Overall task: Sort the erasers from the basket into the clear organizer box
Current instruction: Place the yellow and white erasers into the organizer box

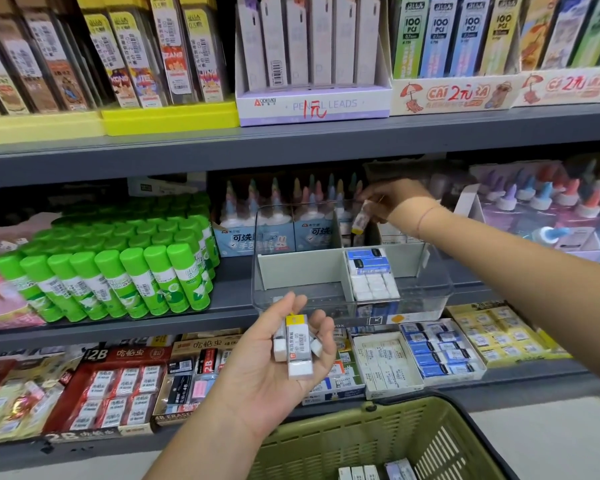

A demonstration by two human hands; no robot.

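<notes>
At the far left the green glue sticks [118,282] stand close together on the shelf [222,320], near the work, so an elbow that swings wide could knock over the front row.

The left hand [284,362] is turned palm up below the front of the box, and its fingers curl loosely round a stack of erasers [298,344], with smaller ones at both sides of the long one. This hold looks weak to me. The long eraser lies on top, and only the thumb and the fingertips keep it in place. If the palm tilts while the eyes follow the other hand, a piece can slide off. It would then fall among the eraser packs on the lower shelf, where it would be hard to find.

The clear organizer box [291,296] stands near the front edge of the shelf. One front compartment already holds sorted erasers [371,275] in rows, and the one to its left is bare. A push on the back wall may move the box forward, because it is light.

Above a rear compartment the right hand [392,199] pinches a single eraser [361,220], which hangs tilted. I cannot tell exactly which compartment is under it. The risk is that it gets released onto a divider, or into the wrong compartment, because the walls are transparent and the bottles behind them confuse the view.

The basket [326,441] waits at the bottom right with more erasers inside.
</notes>
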